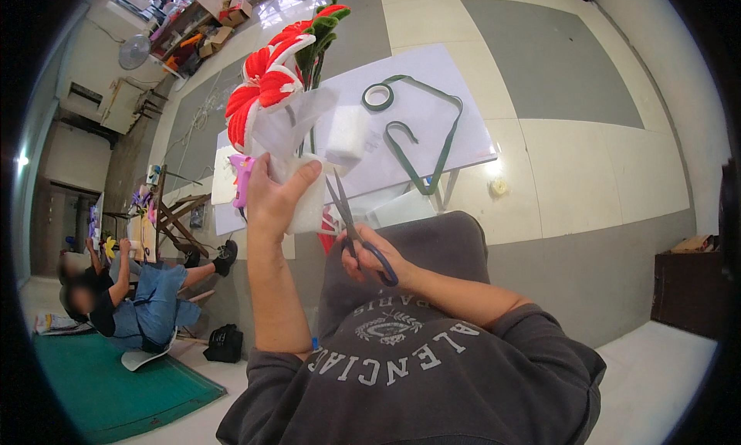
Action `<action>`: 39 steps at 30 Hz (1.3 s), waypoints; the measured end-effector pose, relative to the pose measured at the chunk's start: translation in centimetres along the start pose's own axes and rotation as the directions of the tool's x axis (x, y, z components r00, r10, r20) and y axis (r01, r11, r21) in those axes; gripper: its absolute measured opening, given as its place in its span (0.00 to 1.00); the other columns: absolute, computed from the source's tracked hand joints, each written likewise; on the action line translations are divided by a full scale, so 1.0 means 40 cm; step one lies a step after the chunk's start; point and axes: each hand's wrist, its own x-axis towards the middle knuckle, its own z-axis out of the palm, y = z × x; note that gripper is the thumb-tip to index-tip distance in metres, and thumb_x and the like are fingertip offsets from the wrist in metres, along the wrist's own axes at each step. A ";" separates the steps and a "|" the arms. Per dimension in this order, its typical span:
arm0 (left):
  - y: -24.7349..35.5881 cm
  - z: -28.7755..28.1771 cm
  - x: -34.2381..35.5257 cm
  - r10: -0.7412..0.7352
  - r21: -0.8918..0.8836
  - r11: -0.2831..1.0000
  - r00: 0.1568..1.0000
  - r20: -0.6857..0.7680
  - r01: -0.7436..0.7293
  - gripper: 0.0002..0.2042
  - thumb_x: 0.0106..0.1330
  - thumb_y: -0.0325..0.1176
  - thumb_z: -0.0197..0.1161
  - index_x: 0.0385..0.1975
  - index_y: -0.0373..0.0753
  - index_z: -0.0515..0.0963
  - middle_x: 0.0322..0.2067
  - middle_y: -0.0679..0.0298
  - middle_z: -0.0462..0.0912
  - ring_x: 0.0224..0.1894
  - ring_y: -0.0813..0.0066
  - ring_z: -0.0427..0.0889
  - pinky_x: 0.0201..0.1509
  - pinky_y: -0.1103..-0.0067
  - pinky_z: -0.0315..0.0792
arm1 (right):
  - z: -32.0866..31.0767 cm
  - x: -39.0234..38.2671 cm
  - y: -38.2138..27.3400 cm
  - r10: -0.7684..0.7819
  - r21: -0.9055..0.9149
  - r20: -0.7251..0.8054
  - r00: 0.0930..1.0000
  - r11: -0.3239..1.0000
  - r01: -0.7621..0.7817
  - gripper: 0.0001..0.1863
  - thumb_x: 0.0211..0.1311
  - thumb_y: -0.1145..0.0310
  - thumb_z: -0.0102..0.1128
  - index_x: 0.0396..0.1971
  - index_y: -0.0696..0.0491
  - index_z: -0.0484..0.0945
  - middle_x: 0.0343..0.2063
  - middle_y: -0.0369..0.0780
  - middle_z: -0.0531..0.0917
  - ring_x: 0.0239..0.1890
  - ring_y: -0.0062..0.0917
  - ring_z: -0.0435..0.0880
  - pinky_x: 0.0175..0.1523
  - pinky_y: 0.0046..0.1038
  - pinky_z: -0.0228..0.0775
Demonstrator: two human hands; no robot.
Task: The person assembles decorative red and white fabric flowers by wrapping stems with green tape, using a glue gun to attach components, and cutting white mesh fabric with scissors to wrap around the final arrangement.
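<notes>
My left hand (272, 198) is closed around the lower part of a bouquet of red and white fuzzy flowers (266, 82) with green fuzzy stems or leaves (309, 57). Translucent white wrapping (284, 128) surrounds its base, and part of it hangs below my fingers. In my right hand (377, 256) is a pair of scissors (345, 209) with dark blue handles. Their blades point up beside the wrapping, slightly parted; whether they touch it I cannot tell. A pink glue gun (241, 176) lies just left of my left hand.
On the white table (432, 67) are a white foam block (348, 132), a roll of green tape (377, 97) and a loose green strip (440, 167). A yellowish roll (499, 186) lies on the floor at right. Another person (147, 306) sits at far left near a wooden-legged table (181, 213).
</notes>
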 end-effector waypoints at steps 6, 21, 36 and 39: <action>-0.029 0.003 0.013 0.012 0.070 0.998 1.000 -0.027 -0.010 0.46 0.40 0.47 0.72 0.51 0.16 0.58 0.42 0.43 0.72 0.40 0.64 0.77 0.39 0.78 0.72 | 0.007 0.026 -0.002 -0.060 -0.039 -0.041 0.997 0.998 0.058 0.23 0.60 0.55 0.52 0.48 0.52 0.59 0.22 0.34 0.68 0.20 0.17 0.68 0.24 0.19 0.61; -0.049 0.033 0.038 0.041 0.055 0.998 0.986 -0.164 -0.033 0.33 0.44 0.43 0.71 0.43 0.23 0.67 0.36 0.51 0.77 0.35 0.69 0.77 0.38 0.78 0.72 | 0.013 0.088 0.027 -0.040 -0.114 -0.257 0.965 0.993 0.011 0.17 0.60 0.62 0.55 0.43 0.50 0.60 0.16 0.30 0.64 0.15 0.14 0.63 0.20 0.17 0.55; -0.064 0.056 0.054 -0.049 -0.073 0.997 0.970 -0.237 0.032 0.31 0.46 0.42 0.71 0.41 0.22 0.67 0.34 0.51 0.77 0.32 0.69 0.78 0.35 0.78 0.72 | 0.019 0.122 0.018 0.003 -0.145 -0.356 0.935 0.988 -0.058 0.15 0.61 0.63 0.53 0.40 0.53 0.60 0.15 0.30 0.65 0.13 0.14 0.64 0.18 0.17 0.57; -0.067 0.055 0.056 -0.071 -0.073 0.996 0.971 -0.230 0.055 0.30 0.46 0.41 0.70 0.41 0.23 0.67 0.34 0.52 0.77 0.32 0.70 0.78 0.35 0.79 0.72 | 0.010 0.123 0.026 0.017 -0.117 -0.351 0.936 0.991 -0.062 0.16 0.61 0.63 0.53 0.40 0.54 0.60 0.16 0.30 0.65 0.13 0.14 0.64 0.18 0.17 0.58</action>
